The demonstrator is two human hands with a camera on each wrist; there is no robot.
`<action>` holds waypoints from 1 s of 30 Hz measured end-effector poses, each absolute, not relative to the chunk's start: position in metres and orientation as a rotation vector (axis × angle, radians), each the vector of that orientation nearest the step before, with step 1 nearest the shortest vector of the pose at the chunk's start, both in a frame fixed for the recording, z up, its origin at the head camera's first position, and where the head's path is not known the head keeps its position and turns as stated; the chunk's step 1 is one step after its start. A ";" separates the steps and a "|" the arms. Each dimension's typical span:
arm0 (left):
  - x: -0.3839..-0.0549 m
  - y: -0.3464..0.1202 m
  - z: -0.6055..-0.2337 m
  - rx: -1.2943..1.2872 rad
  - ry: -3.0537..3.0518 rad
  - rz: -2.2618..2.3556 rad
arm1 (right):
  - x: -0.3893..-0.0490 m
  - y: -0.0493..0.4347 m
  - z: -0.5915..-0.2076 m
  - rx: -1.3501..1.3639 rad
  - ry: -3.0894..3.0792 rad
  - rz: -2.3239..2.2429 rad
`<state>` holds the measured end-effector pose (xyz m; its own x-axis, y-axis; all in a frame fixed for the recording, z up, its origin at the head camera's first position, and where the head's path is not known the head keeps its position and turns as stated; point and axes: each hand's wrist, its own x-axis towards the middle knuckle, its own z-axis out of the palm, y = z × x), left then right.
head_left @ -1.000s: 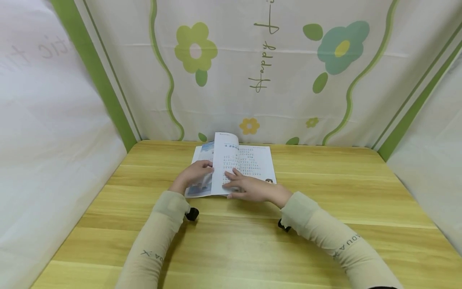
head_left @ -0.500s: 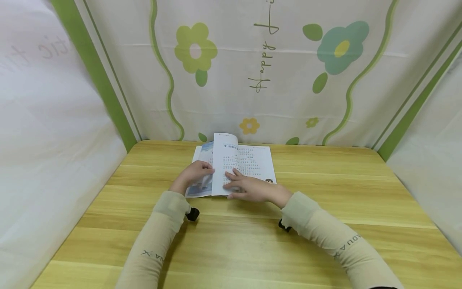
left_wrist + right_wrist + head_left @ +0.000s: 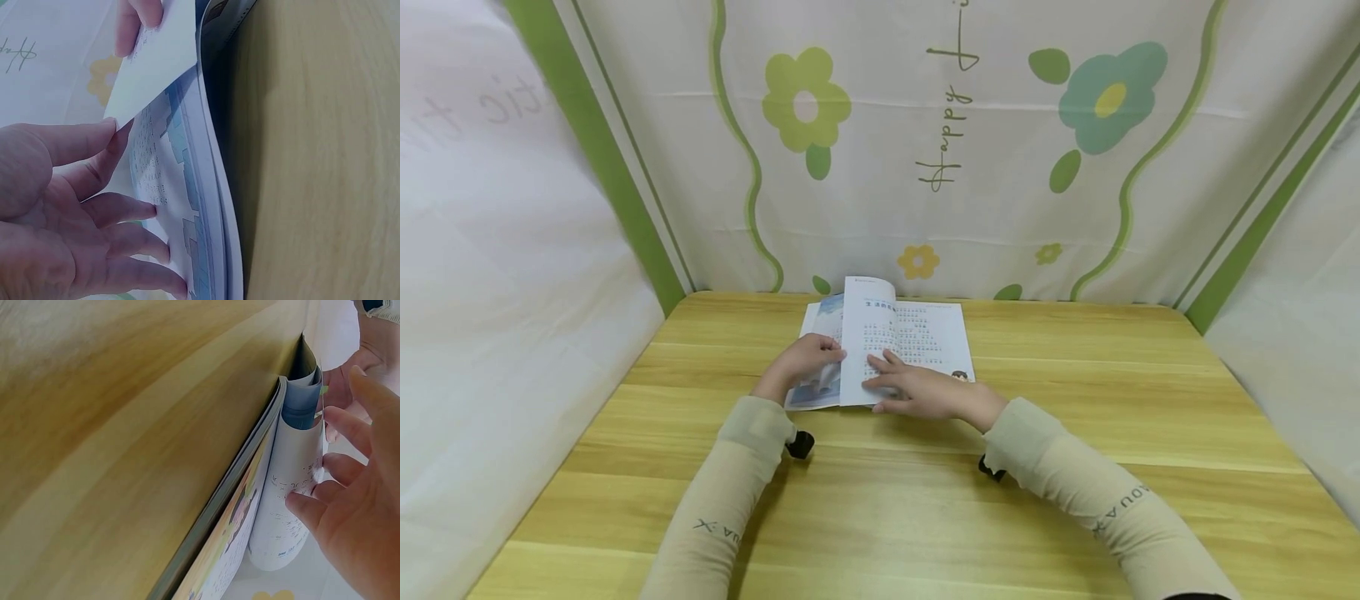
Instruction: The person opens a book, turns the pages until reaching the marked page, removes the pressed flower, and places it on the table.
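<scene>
An open book [image 3: 934, 333] with printed text and pictures lies at the far side of the table. One of its pages [image 3: 859, 342] stands lifted and curved over from the right half. My left hand [image 3: 801, 360] pinches this page's edge between thumb and index finger, as the left wrist view shows. Its other fingers [image 3: 134, 240] touch the blue and white picture page [image 3: 178, 156] below. My right hand [image 3: 921, 392] has its fingers spread, and their tips [image 3: 304, 506] rest against the printed side of the curved page [image 3: 284, 531].
The book lies on a wood-grain table [image 3: 880, 517], close to its back edge. Behind it hangs a white curtain [image 3: 880, 200] with printed flowers. White fabric walls [image 3: 497, 317] with green trim flank the table. Black wrist cameras [image 3: 801, 445] sit below both cuffs.
The lifted page's free edge has shifted very slightly, and the left fingertips have moved a little right onto it. The right hand has stayed almost in place.
</scene>
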<state>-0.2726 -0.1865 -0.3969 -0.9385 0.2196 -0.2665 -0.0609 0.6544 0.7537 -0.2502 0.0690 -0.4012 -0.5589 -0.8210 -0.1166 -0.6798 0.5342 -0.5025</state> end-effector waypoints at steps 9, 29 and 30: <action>-0.273 -0.186 -0.398 0.121 2.508 1.271 | -0.250 0.069 -0.401 -1.236 2.459 -0.554; -0.272 -0.183 -0.397 0.003 2.551 1.249 | -0.249 0.064 -0.402 -1.242 2.432 -0.537; -0.272 -0.183 -0.397 0.000 2.552 1.244 | -0.248 0.064 -0.402 -1.237 2.430 -0.538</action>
<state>-0.2716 -0.1827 -0.3969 -0.9546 0.1308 -0.2678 -0.1304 0.6248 0.7698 -0.2484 0.0640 -0.4017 -0.5517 -0.8217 -0.1427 -0.6847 0.5440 -0.4851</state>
